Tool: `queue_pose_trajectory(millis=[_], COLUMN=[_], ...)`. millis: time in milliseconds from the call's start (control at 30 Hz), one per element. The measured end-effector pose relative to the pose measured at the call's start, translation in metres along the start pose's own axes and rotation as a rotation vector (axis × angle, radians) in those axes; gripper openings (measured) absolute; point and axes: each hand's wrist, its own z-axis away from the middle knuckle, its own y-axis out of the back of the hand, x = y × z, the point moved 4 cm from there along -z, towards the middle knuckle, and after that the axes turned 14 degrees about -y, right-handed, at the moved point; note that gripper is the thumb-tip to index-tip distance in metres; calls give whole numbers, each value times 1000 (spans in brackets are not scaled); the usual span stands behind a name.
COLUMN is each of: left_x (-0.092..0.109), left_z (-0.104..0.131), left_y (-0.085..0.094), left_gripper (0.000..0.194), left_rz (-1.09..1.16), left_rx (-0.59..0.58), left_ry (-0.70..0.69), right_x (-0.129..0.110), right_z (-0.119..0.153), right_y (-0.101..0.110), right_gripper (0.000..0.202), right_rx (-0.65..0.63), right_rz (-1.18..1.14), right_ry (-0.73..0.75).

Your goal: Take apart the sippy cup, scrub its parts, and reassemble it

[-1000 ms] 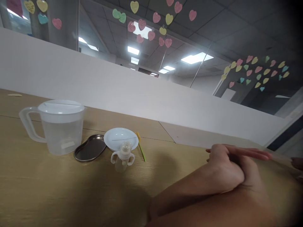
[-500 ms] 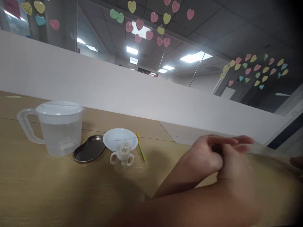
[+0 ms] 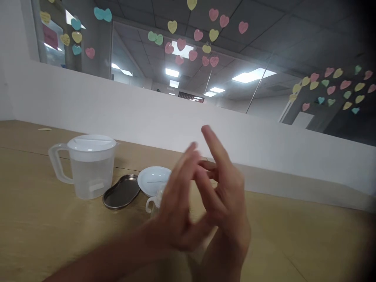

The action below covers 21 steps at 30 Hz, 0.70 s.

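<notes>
My left hand (image 3: 179,207), smeared a little by motion, is raised over the table with its fingers stretched out and no object seen in it. My right hand (image 3: 227,196) touches it; the index finger points up and the other fingers are loosely bent, with nothing visible between them. Behind my left hand stands a clear baby bottle (image 3: 152,203) with white handles, mostly hidden. A white dish (image 3: 153,179) sits just beyond the bottle, partly covered by my fingers.
Left of the dish lies a metal kidney-shaped tray (image 3: 122,192). Beside it stands a translucent lidded pitcher (image 3: 92,172), its handle to the left. The wooden table (image 3: 293,235) meets a low white wall (image 3: 141,113) below glass with heart-shaped notes.
My hands have moved left from the right side and parted from a clasp into outstretched fingers. The view has shifted, and the yellow-green stick is now hidden behind my hands.
</notes>
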Motion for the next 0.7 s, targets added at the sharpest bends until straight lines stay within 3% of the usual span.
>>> queue_pose_trajectory(millis=[67,167,300,500,600,700], left_x=[-27,-67,-91,-101,-104,-107], left_z=[31,84,130,155,162,167], left_y=[10,14,13,1,-5,-7], left_gripper=[64,62,64,80,73,64], left_rz=[-49,-133,-240,-324,-281,-226], left_rx=[31,-42,-127,-325,-392,-385], left_ry=[-41,79,120,199,250,273], right_x=[3,21,42,50,52,57], right_z=[-12,-23,-29,-34,-34,-36], right_y=[-7,-28,-66,-102,-109,-112], right_gripper=[52,50,44,43,39,30], right_rx=[-67,-308,-626,-752,-770,-817], right_rz=[43,178,314,545,621,610], right_ry=[-95,-213,-257,-280,-240,-212])
